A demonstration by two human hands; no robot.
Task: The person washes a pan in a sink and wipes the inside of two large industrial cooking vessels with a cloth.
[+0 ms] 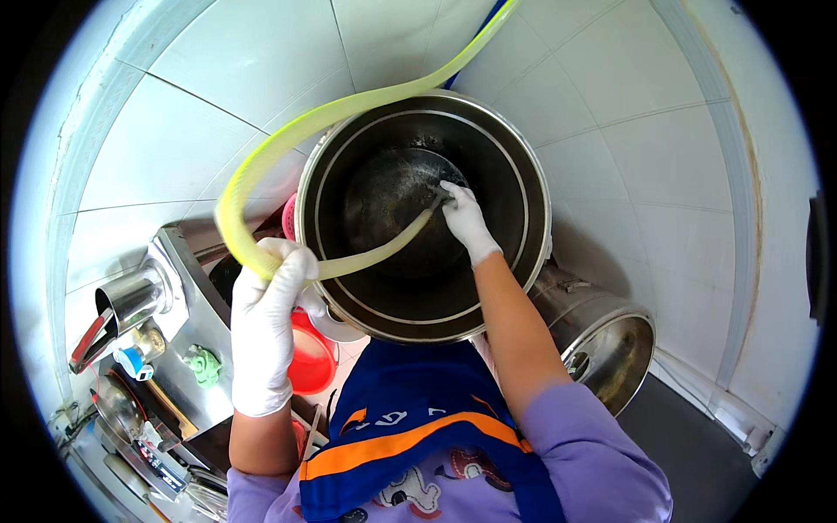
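My gloved left hand [278, 294] grips a yellow-green hose [353, 104], which loops up over the rim and runs off at the top. Down inside a large round metal barrel [537, 196], my gloved right hand [468, 219] is closed around the fitting at the hose's end [437, 199]. Between the two hands the hose sags across the barrel's mouth. The barrel's inside is dark, with pale marks on its bottom.
A second metal barrel [598, 314] lies tilted at the right. On the left are a steel counter [196, 314], a metal cylinder [134, 301] holding red-handled tongs and a green cloth [203, 366]. A red bucket [312, 356] stands below my left hand. Tiled walls [628, 150] surround the barrel.
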